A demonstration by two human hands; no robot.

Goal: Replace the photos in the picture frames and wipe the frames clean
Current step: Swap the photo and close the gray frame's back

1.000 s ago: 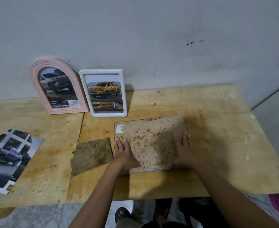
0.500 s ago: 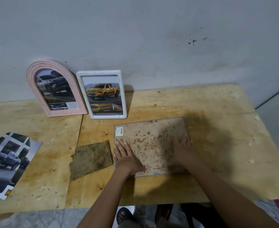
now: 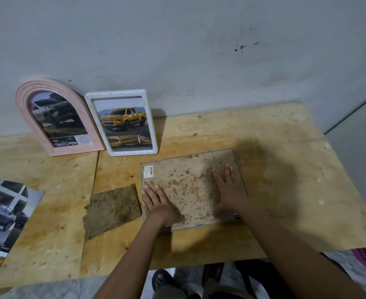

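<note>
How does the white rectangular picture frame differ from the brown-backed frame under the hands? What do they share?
The white rectangular frame leans against the wall; the frame with the spotted brown backing board lies flat on the plywood table. The white frame shows a yellow pickup photo; the flat frame shows only its back. The left hand and right hand press the flat frame; neither touches the white one. Both are rectangular.

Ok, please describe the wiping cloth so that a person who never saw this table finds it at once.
Start at the wooden table and find the frame lying face down near its front edge. The cloth lies left of that frame. It alone is soft, dull greenish-brown and ragged-edged, unlike the stiff frame and the glossy photo.
</note>
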